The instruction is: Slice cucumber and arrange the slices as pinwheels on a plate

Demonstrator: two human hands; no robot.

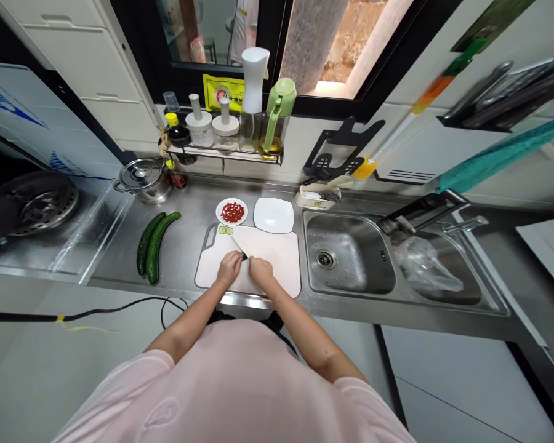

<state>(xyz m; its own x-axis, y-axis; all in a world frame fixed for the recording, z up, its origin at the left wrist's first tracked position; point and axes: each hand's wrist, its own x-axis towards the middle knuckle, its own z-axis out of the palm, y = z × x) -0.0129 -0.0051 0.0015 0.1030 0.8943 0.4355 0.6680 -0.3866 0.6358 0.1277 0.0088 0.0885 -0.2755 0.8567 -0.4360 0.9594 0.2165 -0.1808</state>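
A white cutting board [284, 255] with a grey handle lies on the steel counter before me. My right hand [261, 271] is closed in a fist around the handle end of a knife [237, 246], whose pale blade points up and to the left. My left hand [229, 269] is at the board's middle, its fingers curled together close to the knife; what they hold is hidden. A few thin cucumber slices [226, 231] lie at the board's top left edge. Behind the board are a plate of chopped red pieces [232, 223] and a white square plate [274, 215].
Two whole cucumbers [154, 246] lie left of the board. Beyond them are a lidded steel pot [146, 180] and a wok [28, 200]. A double sink [351, 286] is on the right, with a plastic bag [427, 264]. A rack [240, 154] holds jars and bottles.
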